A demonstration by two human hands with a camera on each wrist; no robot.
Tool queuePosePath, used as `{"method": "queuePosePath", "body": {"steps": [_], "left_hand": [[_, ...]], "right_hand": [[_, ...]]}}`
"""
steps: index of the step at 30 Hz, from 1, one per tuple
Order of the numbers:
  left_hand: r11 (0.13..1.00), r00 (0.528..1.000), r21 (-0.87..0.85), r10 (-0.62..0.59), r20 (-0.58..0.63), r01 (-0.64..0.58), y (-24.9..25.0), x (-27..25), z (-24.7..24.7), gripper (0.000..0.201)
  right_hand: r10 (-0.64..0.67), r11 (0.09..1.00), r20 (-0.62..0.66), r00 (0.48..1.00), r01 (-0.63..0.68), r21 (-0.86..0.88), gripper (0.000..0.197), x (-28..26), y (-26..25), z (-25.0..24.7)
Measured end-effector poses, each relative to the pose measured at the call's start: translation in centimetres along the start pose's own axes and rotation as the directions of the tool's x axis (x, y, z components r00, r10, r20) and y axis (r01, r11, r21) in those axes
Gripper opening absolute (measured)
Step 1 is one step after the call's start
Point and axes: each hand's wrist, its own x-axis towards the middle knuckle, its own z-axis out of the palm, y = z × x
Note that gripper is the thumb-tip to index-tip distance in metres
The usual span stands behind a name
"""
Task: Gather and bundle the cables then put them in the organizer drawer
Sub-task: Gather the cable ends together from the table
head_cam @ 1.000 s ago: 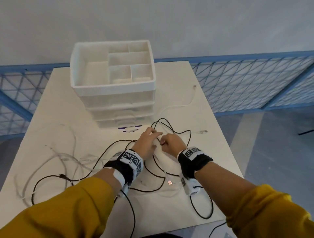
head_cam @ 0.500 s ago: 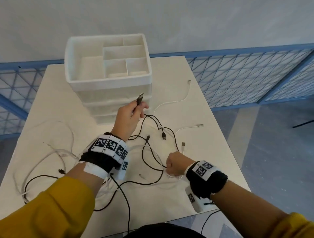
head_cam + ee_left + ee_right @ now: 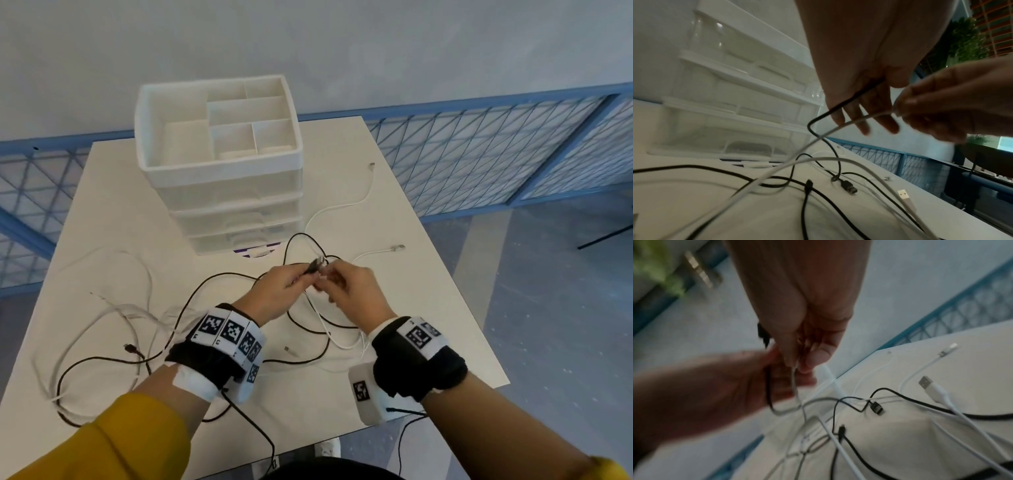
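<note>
Filling the middle of the head view, the white bench (image 3: 394,205) carries everything, its near edge cut off by the yellow sleeves. At its far end stands the white organizer (image 3: 219,171): an open divided tray on top, three drawers stacked under it, all shut. How many cables lie loose I can't count — black ones and white ones cross and tangle over the near half, some running under the wrists.

Both hands meet above the bench, just in front of the organizer. The left hand (image 3: 277,294) has its fingers (image 3: 856,113) pinching a black cable (image 3: 819,118) near its plug, the plug poking out past the knuckles. The right hand (image 3: 352,291) pinches a white cable (image 3: 838,128) between thumb and fingertips; the right wrist view is blurred, so the exact hold is hard to make out.

Smaller bits now: one black USB plug (image 3: 849,187) and one white USB plug (image 3: 904,195) lie on the bench beneath the hands, close together.
</note>
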Motion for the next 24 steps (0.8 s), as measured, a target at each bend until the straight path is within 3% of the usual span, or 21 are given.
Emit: {"method": "queuePosePath", "body": {"steps": [3, 6, 8, 11, 13, 16, 18, 22, 24], "left_hand": [[0.997, 0.999, -0.077, -0.024, -0.037, 0.021, 0.2, 0.0, -0.5, 0.023], [0.986, 0.989, -0.166, -0.044, -0.141, 0.020, 0.3, -0.2, -1.6, 0.024], [0.985, 0.976, -0.173, -0.051, -0.214, 0.014, 0.5, -0.4, -2.2, 0.022], [0.983, 0.974, -0.186, -0.035, -0.226, -0.008, 1.0, -0.6, -2.4, 0.017], [0.980, 0.967, -0.197, -0.028, -0.252, -0.023, 0.8, -0.4, -2.4, 0.019], [0.952, 0.939, -0.303, -0.067, -0.337, -0.041, 0.4, -0.1, -2.8, 0.018], [0.927, 0.934, -0.374, -0.106, -0.342, -0.032, 0.5, -0.1, -3.2, 0.029], [0.925, 0.947, -0.380, -0.122, -0.298, -0.001, 0.7, -0.4, -3.3, 0.035], [0.922, 0.947, -0.388, -0.130, -0.293, 0.006, 0.5, -0.5, -3.3, 0.036]], "right_hand": [[0.108, 0.989, -0.077, 0.991, -0.099, 0.110, 0.015, 0.6, 1.4, -1.4], [0.379, 0.900, -0.158, 0.912, -0.403, -0.168, 0.031, 0.9, 6.1, -2.4], [0.504, 0.802, -0.107, 0.857, -0.510, -0.312, 0.038, 0.3, 8.7, -2.2], [0.487, 0.826, -0.042, 0.872, -0.476, -0.302, 0.019, 0.1, 10.1, -0.8], [0.429, 0.878, -0.114, 0.896, -0.443, -0.184, 0.012, 0.9, 9.7, -0.7], [0.469, 0.880, -0.239, 0.850, -0.424, 0.216, 0.018, 3.0, 9.1, -1.9], [0.529, 0.838, -0.303, 0.793, -0.433, 0.331, 0.010, 4.9, 9.5, -2.8], [0.684, 0.720, -0.333, 0.650, -0.676, 0.159, 0.046, 8.9, 10.8, -3.7], [0.702, 0.687, -0.273, 0.658, -0.726, 0.018, 0.060, 10.1, 11.2, -3.7]]}}
